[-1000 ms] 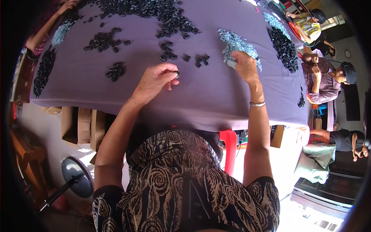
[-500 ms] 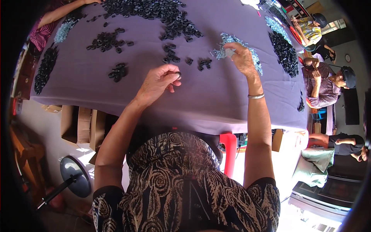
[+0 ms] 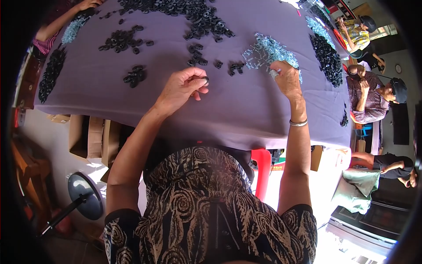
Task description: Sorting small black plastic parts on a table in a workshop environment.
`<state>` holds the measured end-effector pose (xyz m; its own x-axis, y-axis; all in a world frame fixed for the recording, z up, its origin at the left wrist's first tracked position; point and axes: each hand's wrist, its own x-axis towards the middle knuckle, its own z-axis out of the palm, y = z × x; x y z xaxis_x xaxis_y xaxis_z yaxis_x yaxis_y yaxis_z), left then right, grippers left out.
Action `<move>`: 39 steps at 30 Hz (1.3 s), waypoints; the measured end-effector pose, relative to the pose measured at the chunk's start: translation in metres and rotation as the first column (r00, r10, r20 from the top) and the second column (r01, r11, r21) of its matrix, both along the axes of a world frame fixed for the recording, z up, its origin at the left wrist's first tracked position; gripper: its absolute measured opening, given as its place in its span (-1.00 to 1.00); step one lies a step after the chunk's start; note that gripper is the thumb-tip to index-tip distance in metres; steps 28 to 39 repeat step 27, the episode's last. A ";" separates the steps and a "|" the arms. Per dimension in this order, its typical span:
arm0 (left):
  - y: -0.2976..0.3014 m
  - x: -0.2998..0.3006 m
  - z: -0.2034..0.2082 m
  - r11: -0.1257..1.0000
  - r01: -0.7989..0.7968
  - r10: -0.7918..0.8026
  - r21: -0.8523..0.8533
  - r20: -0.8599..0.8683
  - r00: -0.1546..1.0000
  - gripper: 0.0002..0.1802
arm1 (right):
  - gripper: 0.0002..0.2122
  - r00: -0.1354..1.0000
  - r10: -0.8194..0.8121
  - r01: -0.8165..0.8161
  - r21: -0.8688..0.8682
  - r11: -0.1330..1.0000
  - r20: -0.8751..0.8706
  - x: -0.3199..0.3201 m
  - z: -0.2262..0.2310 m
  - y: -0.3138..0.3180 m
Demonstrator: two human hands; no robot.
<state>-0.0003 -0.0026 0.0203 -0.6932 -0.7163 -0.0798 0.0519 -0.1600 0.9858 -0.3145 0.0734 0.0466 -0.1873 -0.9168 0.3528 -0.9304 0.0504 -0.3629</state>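
My left hand (image 3: 179, 90) hovers over the purple tablecloth (image 3: 237, 110), thumb and forefinger pinching a small black ring-shaped piece (image 3: 206, 80). To its right, my right hand (image 3: 289, 82) is closed at the near edge of a heap of tiny clear bluish pieces (image 3: 270, 49). A whitish covering (image 3: 274, 73) shows at a fingertip of that hand; whatever the fingers hold cannot be made out. Loose black ring pieces (image 3: 236, 68) lie between the hands and farther off. Another small black cluster (image 3: 135, 76) lies left of my left hand.
A large black heap (image 3: 176, 11) covers the table's far side. Another person's hand (image 3: 89, 3) reaches in at far left, near more heaps. Along the right edge are a black pile (image 3: 326, 59) and seated people (image 3: 367, 97). A red stool (image 3: 262, 171) stands below the table.
My right hand has drawn back toward me and to the right, uncovering more of the bluish heap, and its fingers have curled in. My left hand keeps its pinch on the black piece.
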 end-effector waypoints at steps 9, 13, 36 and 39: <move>-0.001 0.000 -0.001 1.000 0.001 -0.001 -0.016 -0.018 1.000 -0.84 | -0.89 0.991 0.037 -0.035 -0.018 0.999 0.127 0.014 -0.014 -0.014; -0.003 0.001 0.001 0.999 0.040 -0.041 -0.016 -0.020 0.999 -0.84 | -0.85 0.995 -0.077 0.072 0.070 0.995 0.067 0.008 -0.011 -0.004; -0.001 -0.002 -0.003 0.999 -0.008 0.006 -0.038 -0.048 0.999 -0.84 | -0.76 0.959 0.270 -0.268 0.027 0.963 -0.085 0.034 -0.004 -0.030; -0.001 -0.002 -0.003 0.999 -0.008 0.006 -0.038 -0.048 0.999 -0.84 | -0.76 0.959 0.270 -0.268 0.027 0.963 -0.085 0.034 -0.004 -0.030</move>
